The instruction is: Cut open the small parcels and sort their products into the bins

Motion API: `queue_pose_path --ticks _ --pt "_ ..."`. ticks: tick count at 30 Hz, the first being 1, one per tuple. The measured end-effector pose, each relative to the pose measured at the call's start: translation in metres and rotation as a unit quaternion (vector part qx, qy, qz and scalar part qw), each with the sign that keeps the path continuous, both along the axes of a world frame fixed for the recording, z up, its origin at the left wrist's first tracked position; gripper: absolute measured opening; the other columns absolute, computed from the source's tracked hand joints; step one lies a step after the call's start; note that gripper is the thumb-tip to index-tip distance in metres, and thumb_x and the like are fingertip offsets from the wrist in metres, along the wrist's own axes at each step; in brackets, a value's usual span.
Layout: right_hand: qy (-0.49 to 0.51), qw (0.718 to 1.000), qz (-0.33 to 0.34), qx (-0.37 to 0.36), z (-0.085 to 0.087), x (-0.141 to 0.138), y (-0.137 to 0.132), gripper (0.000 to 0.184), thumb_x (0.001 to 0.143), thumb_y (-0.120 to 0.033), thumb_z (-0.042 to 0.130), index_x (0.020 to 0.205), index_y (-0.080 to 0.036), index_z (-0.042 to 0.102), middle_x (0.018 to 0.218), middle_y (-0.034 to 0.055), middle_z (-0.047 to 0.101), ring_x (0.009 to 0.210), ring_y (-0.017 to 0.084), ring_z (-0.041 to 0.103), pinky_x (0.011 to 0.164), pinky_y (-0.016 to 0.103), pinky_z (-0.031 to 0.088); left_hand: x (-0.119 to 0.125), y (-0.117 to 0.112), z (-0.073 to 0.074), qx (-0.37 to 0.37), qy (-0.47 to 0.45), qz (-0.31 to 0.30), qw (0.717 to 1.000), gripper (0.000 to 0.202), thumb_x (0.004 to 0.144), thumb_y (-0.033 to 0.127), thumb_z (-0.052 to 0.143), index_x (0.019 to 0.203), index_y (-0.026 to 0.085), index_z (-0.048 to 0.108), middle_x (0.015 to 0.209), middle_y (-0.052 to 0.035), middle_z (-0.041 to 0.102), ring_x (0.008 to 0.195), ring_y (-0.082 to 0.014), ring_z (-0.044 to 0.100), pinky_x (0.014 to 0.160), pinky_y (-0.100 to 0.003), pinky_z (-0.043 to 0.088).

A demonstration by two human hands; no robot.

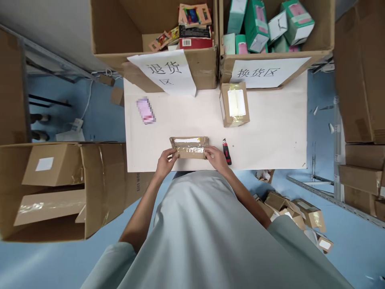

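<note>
A small brown cardboard box (190, 147) sealed with shiny clear tape is near the table's front edge. My left hand (166, 161) grips its left end, thumb on the near face. At its right end my right hand (217, 159) grips the box between thumb and fingers. Just right of that hand lies a red and black utility knife (226, 152). Farther back stands a taped cardboard box with a white label (236, 102). A pink phone-like object, blurred out, (146, 110) lies at the table's left.
Two large open cartons with paper signs stand along the back: the left carton (117, 60) holds booklets, the right carton (326, 54) green and pink boxes. Another open carton (105, 184) with boxes inside sits left of the table (276, 132). Opened boxes (309, 212) litter the floor at right.
</note>
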State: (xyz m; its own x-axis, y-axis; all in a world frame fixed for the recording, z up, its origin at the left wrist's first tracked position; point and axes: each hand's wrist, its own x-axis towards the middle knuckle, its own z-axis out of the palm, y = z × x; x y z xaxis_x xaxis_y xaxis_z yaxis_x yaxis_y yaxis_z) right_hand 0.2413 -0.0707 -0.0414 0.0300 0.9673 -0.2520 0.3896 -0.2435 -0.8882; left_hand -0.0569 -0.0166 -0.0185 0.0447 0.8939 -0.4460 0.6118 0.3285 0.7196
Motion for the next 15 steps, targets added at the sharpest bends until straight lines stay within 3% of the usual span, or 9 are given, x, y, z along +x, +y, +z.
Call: queue_pose_path --ticks 2,4,7,9,11,15 --pt "-0.109 0.993 -0.032 0.034 0.005 0.015 0.021 0.034 0.113 -0.037 0.057 0.131 -0.025 0.083 0.151 0.0146 0.075 0.146 0.031 0.068 0.13 0.052 0.052 -0.003 0.007 -0.008 -0.002 0.003 0.003 1.0 0.047 0.095 0.059 0.073 0.121 0.02 0.079 0.15 -0.0174 0.07 0.142 -0.0347 0.07 0.121 -0.052 0.061" --pt "-0.234 0.965 -0.115 0.045 0.008 0.037 0.05 0.044 0.113 -0.046 0.06 0.148 -0.024 0.075 0.174 0.0188 0.055 0.168 0.037 0.044 0.138 0.061 0.039 -0.001 0.014 -0.011 0.004 0.014 -0.002 1.0 0.043 0.095 0.057 0.073 0.118 0.021 0.078 0.146 -0.0168 0.072 0.14 -0.034 0.071 0.12 -0.051 0.062" --pt "-0.337 0.921 -0.193 -0.018 0.005 0.073 0.098 0.089 0.103 -0.059 0.075 0.177 -0.024 0.044 0.19 0.024 0.02 0.177 0.048 0.015 0.135 0.076 0.032 0.004 0.023 -0.009 -0.005 0.045 -0.002 0.999 0.038 0.095 0.054 0.07 0.11 0.02 0.078 0.138 -0.0169 0.077 0.132 -0.034 0.075 0.119 -0.051 0.062" --pt "-0.355 0.908 -0.209 -0.075 0.0 0.09 0.122 0.106 0.096 -0.06 0.081 0.181 -0.019 0.033 0.189 0.0289 0.017 0.175 0.051 0.016 0.132 0.076 0.035 0.006 0.028 -0.006 -0.019 0.061 0.003 0.998 0.036 0.094 0.052 0.069 0.109 0.02 0.077 0.138 -0.0179 0.078 0.126 -0.0344 0.078 0.116 -0.051 0.062" --pt "-0.361 0.904 -0.207 -0.099 -0.004 0.101 0.133 0.108 0.093 -0.055 0.081 0.181 -0.018 0.032 0.186 0.0301 0.022 0.169 0.05 0.027 0.129 0.073 0.04 0.005 0.032 -0.003 -0.03 0.069 -0.002 0.997 0.037 0.093 0.052 0.068 0.111 0.02 0.077 0.142 -0.0185 0.078 0.123 -0.0352 0.08 0.111 -0.049 0.064" --pt "-0.38 0.895 -0.217 -0.089 -0.006 0.115 0.122 0.101 0.092 -0.051 0.078 0.179 -0.018 0.037 0.181 0.0291 0.03 0.161 0.048 0.036 0.125 0.072 0.046 0.001 0.038 0.007 -0.04 0.072 -0.039 0.996 0.038 0.094 0.053 0.065 0.115 0.024 0.076 0.134 -0.0149 0.083 0.119 -0.0351 0.082 0.101 -0.045 0.064"
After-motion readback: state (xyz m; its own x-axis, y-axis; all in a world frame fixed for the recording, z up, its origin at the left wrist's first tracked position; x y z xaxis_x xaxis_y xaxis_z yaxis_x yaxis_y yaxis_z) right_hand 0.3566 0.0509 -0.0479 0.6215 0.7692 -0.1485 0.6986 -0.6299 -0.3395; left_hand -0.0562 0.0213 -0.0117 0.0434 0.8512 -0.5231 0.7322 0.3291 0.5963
